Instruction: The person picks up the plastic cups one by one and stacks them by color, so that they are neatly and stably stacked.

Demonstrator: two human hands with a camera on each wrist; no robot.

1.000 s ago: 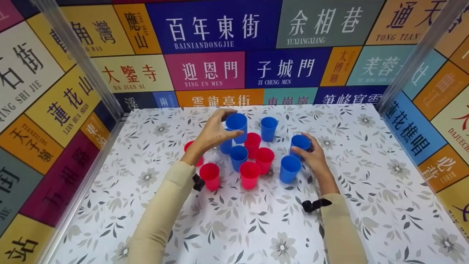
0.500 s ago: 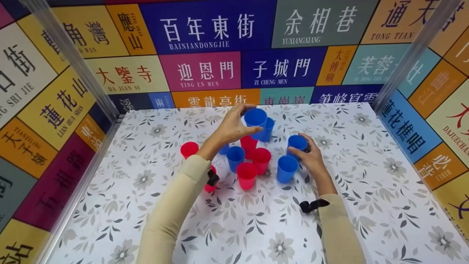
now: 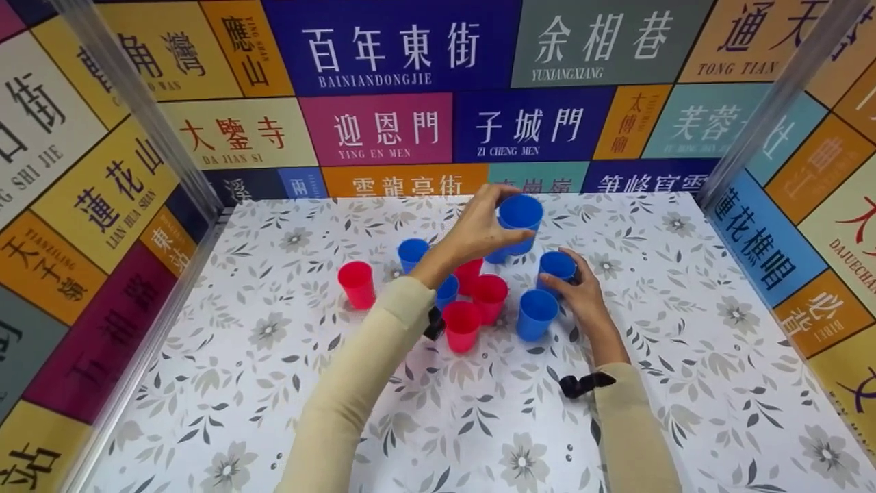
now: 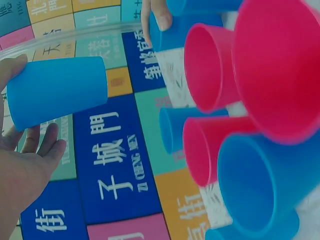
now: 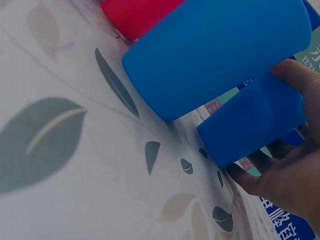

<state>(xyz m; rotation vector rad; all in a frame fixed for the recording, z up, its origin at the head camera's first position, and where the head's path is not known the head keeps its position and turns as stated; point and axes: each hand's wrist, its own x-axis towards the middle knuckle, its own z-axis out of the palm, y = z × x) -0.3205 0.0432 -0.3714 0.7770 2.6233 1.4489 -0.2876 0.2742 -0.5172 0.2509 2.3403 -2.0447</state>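
- From far off, I had the left hand (image 3: 477, 229) curled round a blue cup (image 3: 520, 218), up in the air over the tabletop (image 3: 657, 431), a bit right of the middle in the head view.
- I had the right hand (image 3: 580, 291) curled round a second blue cup (image 3: 557, 265), lower and farther right.
- Three red cups (image 3: 462, 329) stood bunched near the middle.

A: Cups (image 3: 489, 299) where?
B: Bunched mid-table (image 3: 205, 383). Lone cup (image 3: 356, 285) stood left of the bunch.
A: Hands?
B: Left hand (image 3: 479, 228) had the raised cup (image 3: 521, 222) over the table's back. Right hand (image 3: 584, 294) was around the gripped cup (image 3: 556, 269), just behind the front-right cup (image 3: 537, 315).
A: Beyond?
B: Wall (image 3: 376, 130) stood behind the table.
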